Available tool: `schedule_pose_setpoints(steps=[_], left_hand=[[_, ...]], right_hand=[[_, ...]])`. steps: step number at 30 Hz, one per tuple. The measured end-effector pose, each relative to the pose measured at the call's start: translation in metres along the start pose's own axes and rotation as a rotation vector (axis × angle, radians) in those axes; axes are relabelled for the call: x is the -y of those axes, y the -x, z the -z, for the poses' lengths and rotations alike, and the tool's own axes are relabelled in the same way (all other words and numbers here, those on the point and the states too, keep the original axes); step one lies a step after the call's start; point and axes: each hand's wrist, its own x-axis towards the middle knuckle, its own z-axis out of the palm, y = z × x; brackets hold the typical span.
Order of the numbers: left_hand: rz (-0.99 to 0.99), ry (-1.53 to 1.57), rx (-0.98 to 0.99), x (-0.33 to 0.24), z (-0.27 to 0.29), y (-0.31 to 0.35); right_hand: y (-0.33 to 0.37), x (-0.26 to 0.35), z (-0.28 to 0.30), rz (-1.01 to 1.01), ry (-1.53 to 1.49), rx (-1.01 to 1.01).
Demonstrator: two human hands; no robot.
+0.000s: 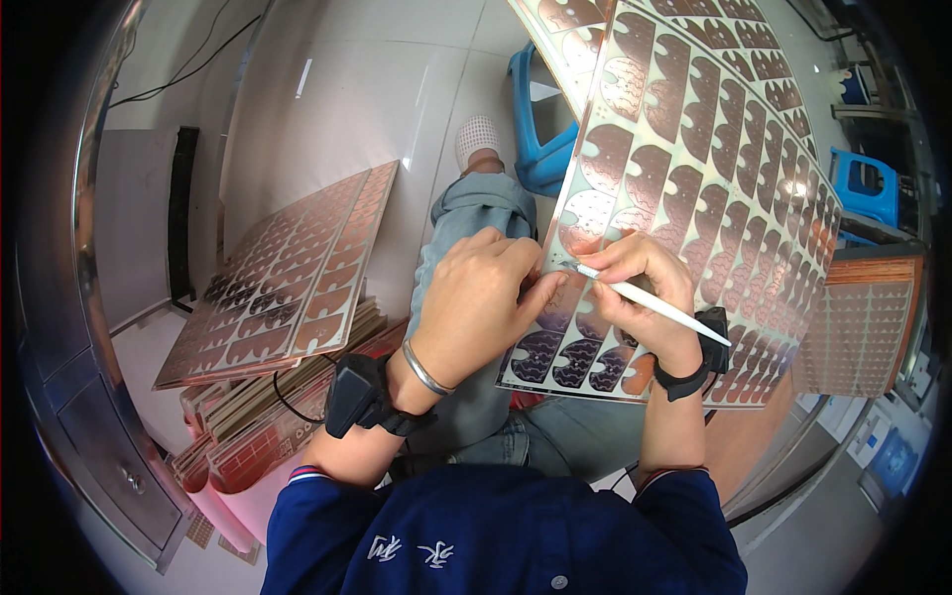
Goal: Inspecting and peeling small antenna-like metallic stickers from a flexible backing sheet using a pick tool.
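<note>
Hands (476, 302) (pen (650, 302)) on copper panel (694, 169)

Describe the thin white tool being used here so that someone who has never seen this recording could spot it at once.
Start at the large copper-patterned panel propped on the person's lap, filling the upper right. At its lower left edge both hands meet; the right hand pinches a pen-like white tool, tip against the panel beside the left hand. It is the only slim, plain white stick among brown and cream patterned sheets.

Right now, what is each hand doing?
Left hand: closed on the edge of the copper-patterned panel.
Right hand: closed on the thin white pen-like tool.
</note>
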Motion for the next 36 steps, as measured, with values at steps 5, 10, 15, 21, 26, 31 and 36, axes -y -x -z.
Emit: schedule_pose_setpoints(steps=[5, 10, 15, 21, 26, 31, 36], left_hand=[[0.013, 0.002, 0.009, -0.0001, 0.0004, -0.0002], [0.012, 0.014, 0.019, 0.0002, -0.0002, -0.0002], [0.020, 0.004, 0.019, -0.0004, 0.0009, 0.0006], [0.025, 0.016, 0.015, -0.0004, 0.0005, 0.0011], [0.029, 0.021, 0.016, -0.0002, 0.0002, 0.0005], [0.029, 0.025, 0.013, -0.0015, 0.0008, 0.0002], [0.030, 0.028, 0.010, -0.0006, 0.0003, 0.0004]], right_hand=[[-0.0032, 0.0056, 0.0028, 0.010, 0.007, 0.034], [-0.0015, 0.0071, 0.0039, 0.010, 0.051, 0.044], [-0.0017, 0.0064, 0.0040, 0.048, 0.083, 0.061], [0.0016, 0.0001, -0.0005, 0.040, 0.006, -0.023], [0.0029, -0.0004, -0.0008, 0.020, 0.010, -0.026], [0.0027, -0.0002, -0.0004, 0.015, -0.002, -0.016], [0.0032, -0.0007, 0.0003, 0.011, 0.015, -0.001]])
